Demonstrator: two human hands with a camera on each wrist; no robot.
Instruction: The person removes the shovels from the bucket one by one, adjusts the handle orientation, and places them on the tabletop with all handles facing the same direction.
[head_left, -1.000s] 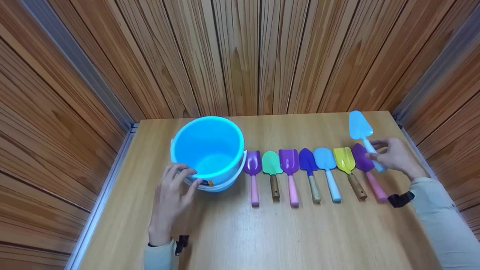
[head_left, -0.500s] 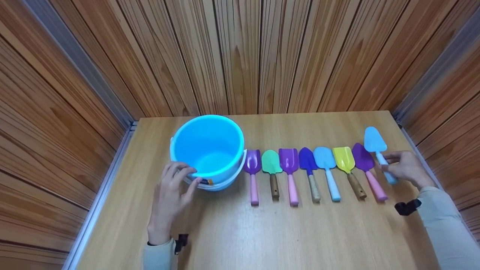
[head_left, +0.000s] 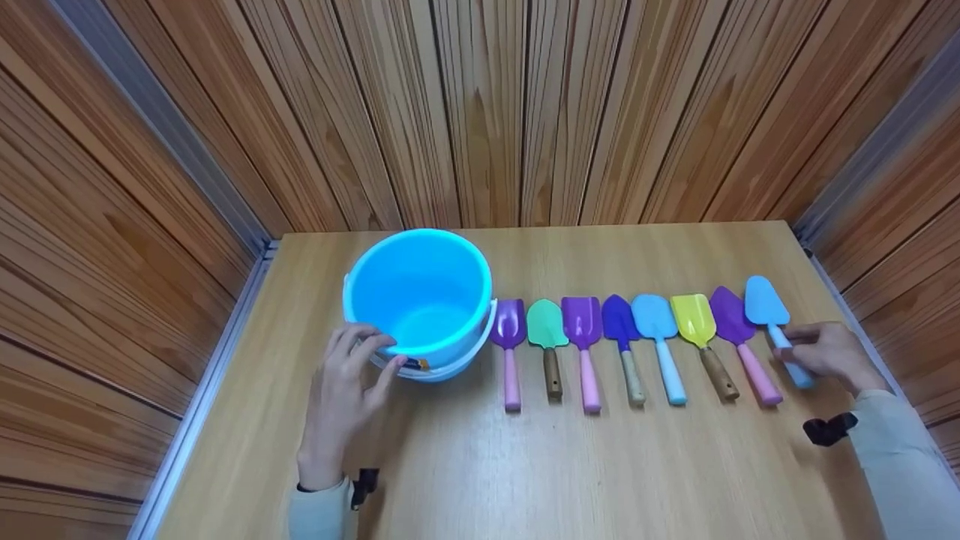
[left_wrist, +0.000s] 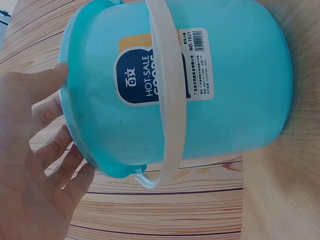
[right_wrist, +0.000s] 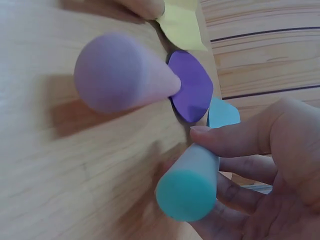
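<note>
At the right end of the row, my right hand (head_left: 829,351) holds a light-blue toy shovel (head_left: 766,301) by its handle, close over the table. In the right wrist view thumb and fingers grip the pale blue handle (right_wrist: 187,187) near its rounded end. Just left of it lies a purple shovel (head_left: 731,315) with a pink handle. On the other side my left hand (head_left: 341,405) holds the near rim of a blue bucket (head_left: 416,292), fingers over the edge and thumb outside. The bucket's white handle (left_wrist: 172,95) hangs down across its label.
Several more toy shovels lie side by side between bucket and right hand, among them a yellow one (head_left: 693,319), a dark blue one (head_left: 619,319) and a green one (head_left: 546,322). Wood-panelled walls (head_left: 487,112) close in the wooden table (head_left: 562,472) at the back and sides.
My right hand has moved right and toward me, lowering the light-blue shovel from above the purple one to the row's right end. The left hand and bucket have stayed put.
</note>
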